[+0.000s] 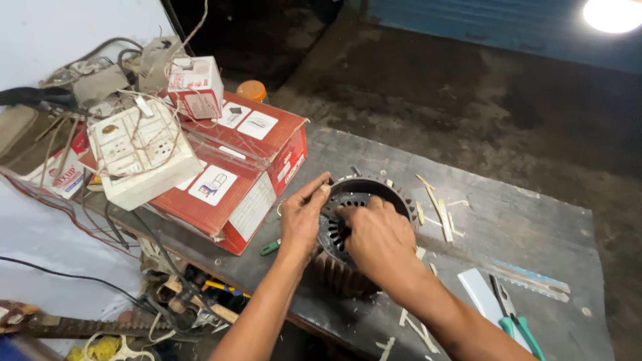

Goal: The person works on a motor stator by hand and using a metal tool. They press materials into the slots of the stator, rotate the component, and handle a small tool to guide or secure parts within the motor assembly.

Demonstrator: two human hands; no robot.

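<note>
Here, head view: ribbed motor stator (348, 271) sits on the dark worktop (528, 220), beside a red carton (247, 167). Left hand (301, 217) grips its rim, fingers curled; right hand (378, 237) pinches narrow inside the bore. Likely heavy, rigid, sharp-edged steel; outer ribs look the safest hold.

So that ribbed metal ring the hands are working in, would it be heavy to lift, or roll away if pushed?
The ribbed metal ring looks thick-walled and solid, so probably heavy for its size and quite stiff. It sits on its flat end on the table, so a push would more likely slide it than roll it. The left hand on its rim and the right hand inside also steady it.
</note>
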